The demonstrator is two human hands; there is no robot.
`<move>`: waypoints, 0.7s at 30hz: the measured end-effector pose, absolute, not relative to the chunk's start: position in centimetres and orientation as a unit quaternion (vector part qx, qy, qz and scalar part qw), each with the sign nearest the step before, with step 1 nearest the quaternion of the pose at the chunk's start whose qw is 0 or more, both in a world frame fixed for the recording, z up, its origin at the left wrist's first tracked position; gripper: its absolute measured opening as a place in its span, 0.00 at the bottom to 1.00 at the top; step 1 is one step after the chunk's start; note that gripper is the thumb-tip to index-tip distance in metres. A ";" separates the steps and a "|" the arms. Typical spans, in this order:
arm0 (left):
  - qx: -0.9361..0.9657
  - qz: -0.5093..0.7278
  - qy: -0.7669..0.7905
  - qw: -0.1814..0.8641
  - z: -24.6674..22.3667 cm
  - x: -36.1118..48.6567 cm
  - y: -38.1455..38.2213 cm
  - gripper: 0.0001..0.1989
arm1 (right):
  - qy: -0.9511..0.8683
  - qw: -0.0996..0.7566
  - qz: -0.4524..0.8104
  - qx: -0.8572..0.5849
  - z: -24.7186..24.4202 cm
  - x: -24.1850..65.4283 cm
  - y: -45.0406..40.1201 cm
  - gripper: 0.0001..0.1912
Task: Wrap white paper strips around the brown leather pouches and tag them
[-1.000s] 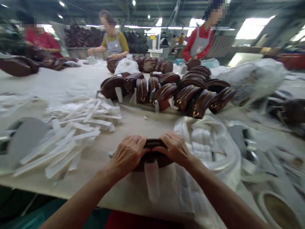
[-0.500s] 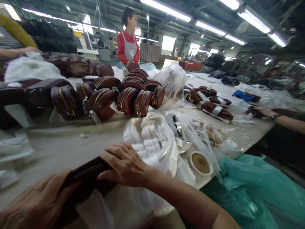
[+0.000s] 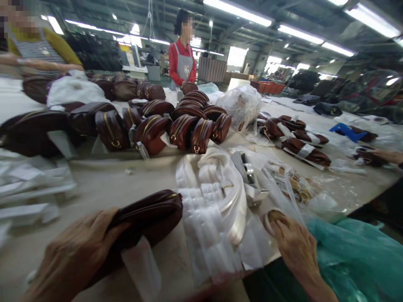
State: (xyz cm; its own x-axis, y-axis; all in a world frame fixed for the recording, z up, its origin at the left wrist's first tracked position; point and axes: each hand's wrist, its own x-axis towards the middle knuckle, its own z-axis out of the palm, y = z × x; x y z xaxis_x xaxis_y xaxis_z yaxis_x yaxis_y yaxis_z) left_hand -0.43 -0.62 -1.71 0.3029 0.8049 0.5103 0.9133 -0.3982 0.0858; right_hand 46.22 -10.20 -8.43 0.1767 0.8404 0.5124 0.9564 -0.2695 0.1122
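A dark brown leather bag (image 3: 154, 218) with a zipper lies at the near left of the table, gripped by my left hand (image 3: 78, 251) around its left end. A translucent white strip (image 3: 143, 268) hangs from its near side. My right hand (image 3: 292, 239) is at the round white dish (image 3: 270, 218) on the table's near edge, its fingers bent over the dish. Whether those fingers hold anything is hidden. Between my hands lies a pile of white wrapping material (image 3: 214, 209), with a metal tape dispenser (image 3: 248, 176) beyond it.
Rows of brown bags (image 3: 151, 134) stand across the table. White strips (image 3: 28, 184) lie at left, a green plastic bag (image 3: 359, 256) at right. Wrapped bags (image 3: 305, 151) lie farther right, near another person's hand (image 3: 388, 156). Two people stand beyond the table.
My right hand has let go of the brown bag and moved right to the round dish. My left hand still holds the bag. The camera view has turned slightly left.
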 end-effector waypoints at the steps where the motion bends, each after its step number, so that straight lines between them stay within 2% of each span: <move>1: -0.808 -0.230 -0.523 0.143 -1.1 0.1 -0.7 0.20 | -0.602 0.141 -0.244 -0.747 -8.2 45.9 -9.9 0.28; 3: -0.815 -0.217 -0.501 0.195 -0.2 0.8 -0.9 0.20 | -0.638 0.208 -0.236 -0.702 -7.2 44.4 -8.6 0.25; 6: -0.818 -0.217 -0.485 0.219 0.3 1.3 -1.3 0.18 | -0.708 0.304 -0.179 -0.611 -5.5 40.3 -5.3 0.17; 8: -0.819 -0.222 -0.482 0.218 0.3 1.2 -1.7 0.17 | -0.747 0.320 -0.119 -0.570 -5.0 36.7 -2.9 0.16; 12: -0.809 -0.245 -0.492 0.208 0.0 0.0 -2.4 0.17 | -0.829 0.229 -0.054 -0.507 -6.4 30.0 0.8 0.10; 15: -0.781 -0.281 -0.534 0.162 -0.1 -1.5 -2.9 0.20 | -0.862 0.172 -0.065 -0.473 -8.4 27.0 2.1 0.16; 21: -0.664 -0.347 -0.656 -0.095 0.2 -3.6 -3.1 0.23 | -0.890 0.146 -0.026 -0.432 -9.0 25.0 2.0 0.05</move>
State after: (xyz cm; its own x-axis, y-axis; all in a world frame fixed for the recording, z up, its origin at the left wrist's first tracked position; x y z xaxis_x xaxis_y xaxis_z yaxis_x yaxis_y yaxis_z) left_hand -3.62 -3.12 0.24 -0.1004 0.9364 0.3363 0.8048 -0.1223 0.5808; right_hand 24.99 2.02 -8.96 -0.5846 0.7605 0.2826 0.7757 0.6260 -0.0799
